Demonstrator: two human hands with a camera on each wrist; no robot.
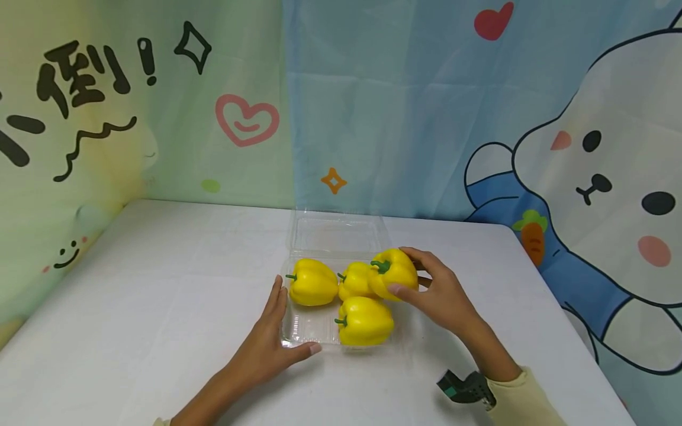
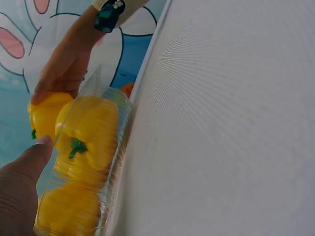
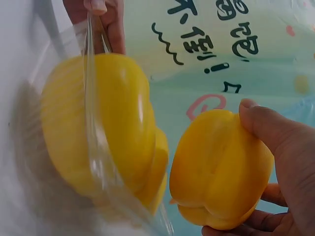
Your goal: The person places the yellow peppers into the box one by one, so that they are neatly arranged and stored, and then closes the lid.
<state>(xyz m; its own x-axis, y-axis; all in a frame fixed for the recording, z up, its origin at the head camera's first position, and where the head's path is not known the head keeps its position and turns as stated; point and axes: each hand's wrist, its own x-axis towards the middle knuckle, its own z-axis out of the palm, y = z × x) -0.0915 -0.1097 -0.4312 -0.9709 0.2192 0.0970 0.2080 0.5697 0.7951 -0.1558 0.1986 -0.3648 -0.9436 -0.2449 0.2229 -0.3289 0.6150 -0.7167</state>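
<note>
My right hand [image 1: 439, 290] grips a yellow bell pepper [image 1: 395, 272] between thumb and fingers, raised over the right side of a clear plastic clamshell box [image 1: 309, 328]. Its green stem points left in the head view. Inside the box sit three more yellow bell peppers: one at the left [image 1: 313, 283], another at the middle back [image 1: 354, 280], partly hidden by the held one, and a third at the front right [image 1: 366, 321]. At the box's front left corner my left hand [image 1: 266, 349] rests with straight fingers along the side wall and its thumb by the front rim.
The box's clear lid [image 1: 338, 232] lies folded back behind it on the white table [image 1: 133, 307]. A printed cloth backdrop [image 1: 351, 106] hangs behind the table. A dark wrist camera [image 1: 466, 387] is strapped at the right sleeve.
</note>
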